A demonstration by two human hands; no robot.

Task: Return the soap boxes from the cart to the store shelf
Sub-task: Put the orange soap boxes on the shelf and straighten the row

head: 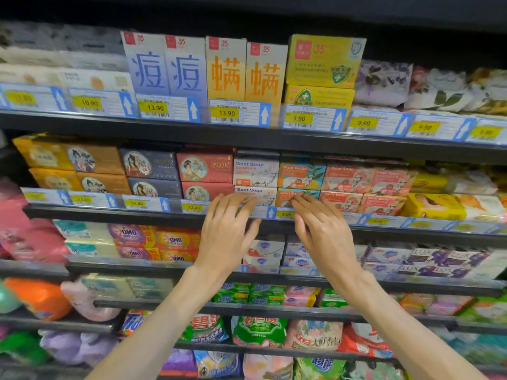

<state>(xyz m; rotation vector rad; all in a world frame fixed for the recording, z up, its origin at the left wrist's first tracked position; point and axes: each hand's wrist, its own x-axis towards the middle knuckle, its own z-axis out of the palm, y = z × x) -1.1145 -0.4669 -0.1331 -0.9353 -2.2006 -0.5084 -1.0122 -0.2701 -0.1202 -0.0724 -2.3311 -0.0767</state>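
Your left hand and right hand are both spread, holding nothing, fingertips touching the lower white Goat Soap box and the orange Goat Soap box on the store shelf. You seem to be squaring the placed boxes; next, probably reach back to the cart, which is out of view.

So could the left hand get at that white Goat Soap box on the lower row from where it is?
Probably yes. The left hand is open, its fingertips already at the front of the lower white Goat Soap box, with nothing between them. The right hand is beside it, at the orange box.
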